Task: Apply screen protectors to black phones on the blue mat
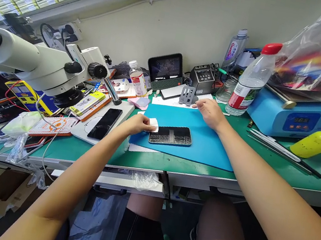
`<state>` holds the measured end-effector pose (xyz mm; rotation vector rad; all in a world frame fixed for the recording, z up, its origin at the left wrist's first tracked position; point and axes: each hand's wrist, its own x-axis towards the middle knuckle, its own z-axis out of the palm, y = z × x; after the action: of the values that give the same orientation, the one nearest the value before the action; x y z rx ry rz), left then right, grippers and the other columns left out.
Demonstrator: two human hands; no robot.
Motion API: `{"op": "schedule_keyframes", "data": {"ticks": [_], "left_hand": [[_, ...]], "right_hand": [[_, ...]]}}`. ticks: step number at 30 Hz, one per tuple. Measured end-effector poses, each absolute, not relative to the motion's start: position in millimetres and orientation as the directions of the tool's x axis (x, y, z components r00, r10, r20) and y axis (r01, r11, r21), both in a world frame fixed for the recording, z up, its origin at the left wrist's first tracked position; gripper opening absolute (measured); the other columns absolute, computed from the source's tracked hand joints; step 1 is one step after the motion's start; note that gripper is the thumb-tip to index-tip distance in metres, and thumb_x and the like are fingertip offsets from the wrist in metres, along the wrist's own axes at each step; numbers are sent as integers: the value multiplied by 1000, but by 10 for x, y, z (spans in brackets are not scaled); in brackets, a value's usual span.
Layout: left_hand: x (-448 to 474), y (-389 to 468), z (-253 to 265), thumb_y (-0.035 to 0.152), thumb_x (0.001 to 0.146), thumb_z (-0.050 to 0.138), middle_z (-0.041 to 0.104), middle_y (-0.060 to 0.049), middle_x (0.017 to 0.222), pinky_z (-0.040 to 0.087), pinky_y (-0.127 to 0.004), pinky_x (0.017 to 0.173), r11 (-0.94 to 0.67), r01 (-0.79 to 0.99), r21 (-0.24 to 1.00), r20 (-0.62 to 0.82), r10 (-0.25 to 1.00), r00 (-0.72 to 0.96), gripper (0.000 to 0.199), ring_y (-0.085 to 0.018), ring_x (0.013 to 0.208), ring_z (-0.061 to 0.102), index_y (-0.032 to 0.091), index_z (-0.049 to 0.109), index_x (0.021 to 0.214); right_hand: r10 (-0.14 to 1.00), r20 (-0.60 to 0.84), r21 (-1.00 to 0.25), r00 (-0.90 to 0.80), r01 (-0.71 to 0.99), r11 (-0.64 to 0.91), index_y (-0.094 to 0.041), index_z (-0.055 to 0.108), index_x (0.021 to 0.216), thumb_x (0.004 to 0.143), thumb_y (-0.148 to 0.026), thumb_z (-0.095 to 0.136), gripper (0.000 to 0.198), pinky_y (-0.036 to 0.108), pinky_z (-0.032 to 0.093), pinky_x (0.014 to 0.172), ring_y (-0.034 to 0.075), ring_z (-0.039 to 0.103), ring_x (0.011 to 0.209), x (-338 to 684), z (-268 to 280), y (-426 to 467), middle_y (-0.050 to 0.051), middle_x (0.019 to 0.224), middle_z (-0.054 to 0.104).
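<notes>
A phone (170, 135) with a dark, streaked face lies flat on the blue mat (204, 152). At its upper left corner is my left hand (140, 125), fingers pinched on a small white wipe (153, 124). My right hand (210, 111) is beyond the phone, near the far edge of the mat, with its fingers closed together. Its fingertips are right beside a grey slotted stand (187, 95); whether they grip the stand's dark base or something small is hidden.
A microscope (34, 58) looms at left, above a second phone (105, 124). Behind the mat stand a small screen (165, 70) and a soldering station (202, 79). On the right are a red-capped bottle (248, 90), a blue machine (300, 117), tweezers (279, 149) and a yellow squeeze bottle (314, 144).
</notes>
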<state>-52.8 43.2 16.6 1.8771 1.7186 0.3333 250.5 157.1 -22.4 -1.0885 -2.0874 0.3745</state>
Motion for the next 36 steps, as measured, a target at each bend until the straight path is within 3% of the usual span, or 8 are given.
{"op": "schedule_keyframes", "data": {"ticks": [5, 11, 22, 29, 36], "left_hand": [[-365, 571, 239, 46, 73, 76, 45, 4, 54, 28, -27, 53, 22, 829, 558, -257, 955, 147, 41, -10, 51, 39, 20, 49, 56], [-174, 729, 393, 41, 71, 80, 51, 2, 53, 29, -28, 51, 54, 879, 473, -329, 937, 120, 36, -12, 50, 44, 19, 56, 54], [-263, 679, 479, 38, 72, 79, 53, 1, 55, 31, -28, 54, 0, 933, 359, -318, 940, 122, 35, -15, 56, 50, 20, 56, 53], [-30, 739, 503, 34, 69, 80, 57, 0, 57, 34, -27, 56, 11, 935, 355, -326, 939, 112, 30, -16, 58, 52, 19, 59, 54], [-327, 632, 485, 42, 71, 79, 54, 1, 55, 31, -28, 53, 24, 932, 361, -343, 933, 109, 37, -14, 53, 46, 20, 56, 53]], "right_hand": [[788, 483, -525, -381, 595, 609, -13, 81, 94, 85, -85, 12, 100, 56, 41, 103, 40, 57, 116, 2497, -231, 1589, 21, 111, 70], [774, 481, -496, -412, 600, 627, -17, 82, 92, 86, -85, 13, 96, 57, 40, 104, 40, 58, 115, 2493, -243, 1616, 19, 112, 71], [788, 459, -506, -410, 608, 611, -18, 82, 96, 89, -80, 16, 90, 55, 40, 106, 39, 56, 119, 2498, -240, 1610, 17, 116, 70], [786, 469, -515, -403, 598, 614, -21, 82, 93, 90, -79, 20, 85, 57, 40, 106, 39, 56, 119, 2502, -266, 1633, 16, 115, 71], [791, 461, -530, -403, 589, 609, -20, 82, 93, 88, -81, 19, 87, 58, 40, 106, 40, 55, 120, 2515, -251, 1628, 16, 118, 71]]}}
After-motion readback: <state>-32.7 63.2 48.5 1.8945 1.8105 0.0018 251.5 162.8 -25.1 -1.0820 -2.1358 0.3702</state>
